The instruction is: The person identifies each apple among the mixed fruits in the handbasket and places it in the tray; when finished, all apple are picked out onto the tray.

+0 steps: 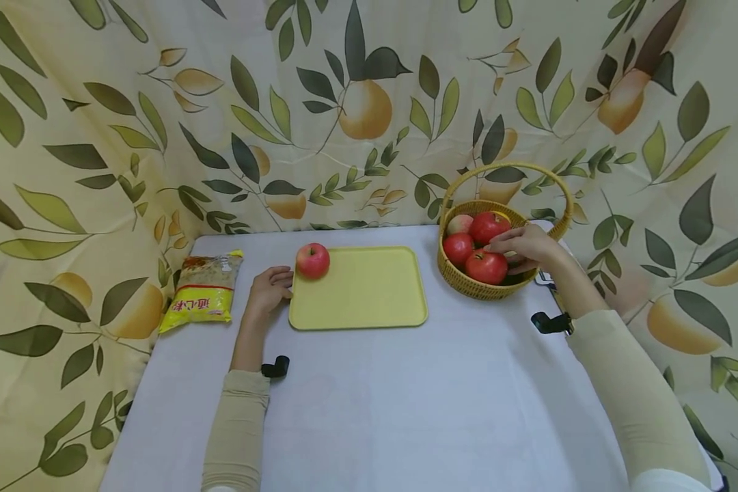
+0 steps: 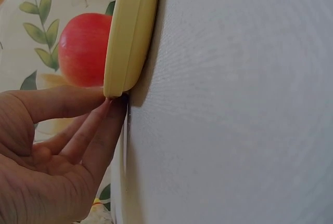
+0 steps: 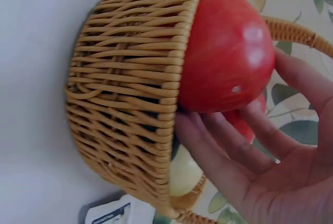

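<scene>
My left hand (image 1: 268, 290) is at the left edge of a yellow rectangular tray (image 1: 369, 287), thumb and fingertips pinching its rim (image 2: 117, 78). On the tray's far left corner sits a red-pink apple (image 1: 312, 261). Over at the wicker basket (image 1: 480, 290), my right hand (image 1: 525, 246) reaches in past the rim. Its thumb and fingers lie round opposite sides of the front red tomato (image 3: 229, 50), which still sits among the others. More tomatoes (image 1: 458, 249) and a paler round fruit (image 1: 460, 224) share the basket, partly hidden behind the front one.
A yellow printed food bag (image 1: 201, 290) lies on the white-covered table (image 1: 406, 410), left of my left hand. The basket's tall arched handle (image 1: 507, 166) rises over its contents. Beside the basket lies a white object (image 3: 112, 212), partly hidden. A patterned curtain (image 1: 369, 157) borders the table.
</scene>
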`<state>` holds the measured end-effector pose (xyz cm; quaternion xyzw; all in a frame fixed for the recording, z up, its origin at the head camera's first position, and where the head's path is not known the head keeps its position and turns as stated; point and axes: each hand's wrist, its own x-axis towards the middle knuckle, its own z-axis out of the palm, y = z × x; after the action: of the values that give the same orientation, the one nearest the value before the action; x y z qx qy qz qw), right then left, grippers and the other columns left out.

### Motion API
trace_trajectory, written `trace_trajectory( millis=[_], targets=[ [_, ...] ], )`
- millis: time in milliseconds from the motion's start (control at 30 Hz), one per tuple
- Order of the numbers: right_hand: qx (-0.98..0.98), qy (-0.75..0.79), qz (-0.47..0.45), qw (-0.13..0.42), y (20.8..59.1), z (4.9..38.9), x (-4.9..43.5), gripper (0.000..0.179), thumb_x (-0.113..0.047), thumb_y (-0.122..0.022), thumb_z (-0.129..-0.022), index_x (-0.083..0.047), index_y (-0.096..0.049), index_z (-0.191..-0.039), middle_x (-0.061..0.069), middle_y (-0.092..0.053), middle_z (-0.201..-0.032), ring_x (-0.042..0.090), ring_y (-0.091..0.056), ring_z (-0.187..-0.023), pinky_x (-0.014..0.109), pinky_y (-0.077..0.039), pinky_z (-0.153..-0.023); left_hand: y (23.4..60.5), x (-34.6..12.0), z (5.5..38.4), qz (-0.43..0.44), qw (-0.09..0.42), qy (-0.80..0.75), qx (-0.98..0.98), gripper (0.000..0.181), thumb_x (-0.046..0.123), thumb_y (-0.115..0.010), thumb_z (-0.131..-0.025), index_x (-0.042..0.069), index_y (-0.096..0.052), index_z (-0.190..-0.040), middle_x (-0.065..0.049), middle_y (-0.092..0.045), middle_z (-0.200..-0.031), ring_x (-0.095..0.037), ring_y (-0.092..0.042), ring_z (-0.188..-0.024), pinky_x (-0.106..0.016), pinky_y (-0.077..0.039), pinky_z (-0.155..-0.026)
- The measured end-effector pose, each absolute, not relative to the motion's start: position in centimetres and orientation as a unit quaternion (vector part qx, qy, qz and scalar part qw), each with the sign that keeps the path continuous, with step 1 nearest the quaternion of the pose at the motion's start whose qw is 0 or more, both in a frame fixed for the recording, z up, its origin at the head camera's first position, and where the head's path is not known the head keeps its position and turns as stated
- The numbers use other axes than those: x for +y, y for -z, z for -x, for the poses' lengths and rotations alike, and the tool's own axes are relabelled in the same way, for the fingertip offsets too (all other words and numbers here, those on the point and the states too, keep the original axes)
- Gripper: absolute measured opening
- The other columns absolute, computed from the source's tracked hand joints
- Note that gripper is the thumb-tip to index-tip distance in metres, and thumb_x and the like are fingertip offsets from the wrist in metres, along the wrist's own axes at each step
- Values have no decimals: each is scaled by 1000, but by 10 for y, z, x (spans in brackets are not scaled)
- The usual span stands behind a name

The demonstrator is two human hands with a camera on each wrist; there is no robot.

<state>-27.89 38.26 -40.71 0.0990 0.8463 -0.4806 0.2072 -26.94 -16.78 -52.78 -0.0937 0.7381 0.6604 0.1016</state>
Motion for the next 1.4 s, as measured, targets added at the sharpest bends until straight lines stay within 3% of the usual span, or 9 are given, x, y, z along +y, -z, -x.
trace_trajectory(
  millis=[100, 233, 400, 667, 967, 1233, 1400],
  targets=[
    [844, 484, -110, 205, 414, 278, 385, 68, -38, -76, -96, 4, -55, -145, 31, -40, -154, 41, -62, -121, 52, -59, -90, 528, -167, 269, 93, 102, -655, 743, 71, -25, -57, -83, -5, -48, -150, -25, -56, -148, -35, -57, -136, -21, -55, -80],
    [843, 483, -118, 202, 416, 277, 386, 70, -36, -76, -97, 7, -51, -146, 33, -40, -153, 46, -58, -126, 51, -59, -89, 527, -165, 269, 87, 103, -652, 746, 70, -23, -58, -83, -5, -48, -150, -24, -56, -148, -35, -57, -136, -26, -56, -88],
    [847, 480, -98, 208, 414, 278, 382, 69, -31, -74, -99, 8, -48, -148, 33, -40, -153, 48, -54, -130, 51, -58, -91, 527, -169, 270, 92, 97, -644, 753, 70, -23, -58, -82, -5, -48, -150, -23, -57, -147, -34, -58, -135, -26, -56, -87],
    [859, 460, -93, 204, 414, 277, 380, 68, -26, -79, -95, 7, -50, -147, 28, -47, -144, 33, -62, -113, 50, -58, -91, 528, -171, 270, 94, 109, -639, 756, 69, -21, -59, -85, -2, -49, -150, -21, -58, -147, -33, -57, -135, -24, -54, -87],
    [855, 469, -116, 189, 415, 277, 379, 70, -30, -75, -97, 5, -46, -151, 33, -41, -153, 40, -58, -123, 50, -58, -91, 529, -170, 272, 93, 100, -653, 745, 68, -23, -57, -85, -4, -49, -149, -23, -57, -147, -33, -57, -136, -25, -54, -90],
    [841, 506, -111, 156, 405, 272, 382, 69, -33, -74, -98, 6, -46, -148, 24, -46, -144, 18, -72, -95, 49, -59, -90, 528, -169, 269, 82, 92, -657, 743, 68, -23, -55, -84, -6, -48, -149, -26, -56, -146, -35, -57, -136, -23, -54, -89],
    [838, 518, -111, 133, 399, 274, 379, 72, -36, -76, -96, 4, -48, -149, 18, -48, -142, 12, -71, -90, 45, -60, -88, 527, -170, 269, 83, 92, -654, 747, 67, -22, -56, -84, -6, -48, -149, -25, -57, -146, -35, -57, -136, -24, -55, -88]
  ],
)
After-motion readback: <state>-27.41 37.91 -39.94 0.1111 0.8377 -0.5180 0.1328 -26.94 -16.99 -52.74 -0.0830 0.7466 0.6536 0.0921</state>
